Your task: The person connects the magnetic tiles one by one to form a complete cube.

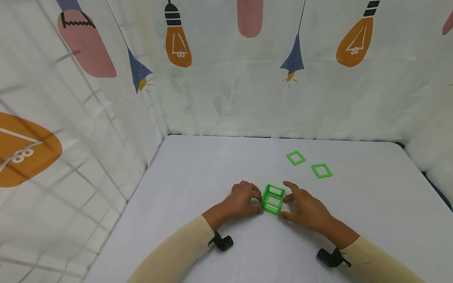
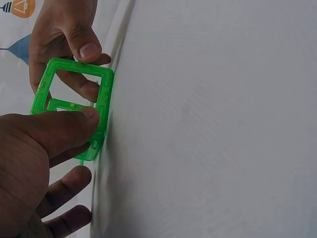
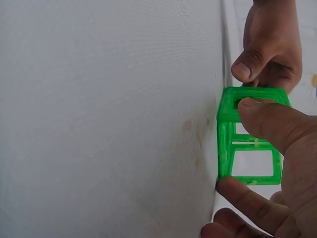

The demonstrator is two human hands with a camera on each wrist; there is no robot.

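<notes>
Green plastic box of square frames (image 2: pixel 102 109): between the hands, on the white table (image 1: pixel 212 165)
Left hand (image 1: pixel 244 199): half closed, pinching the box
Right hand (image 1: pixel 307 208): fingers parted, gripping the box
2 flat green plastic squares (image 1: pixel 318 164): beyond the right hand

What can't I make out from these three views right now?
Left wrist view: part of the joined green frame, hidden behind the left hand.
Right wrist view: another part of that frame, covered by the right hand.
Head view: fine detail on the two loose green squares, too small.
Head view: the rest of both sleeves, cut off by the bottom edge.
</notes>
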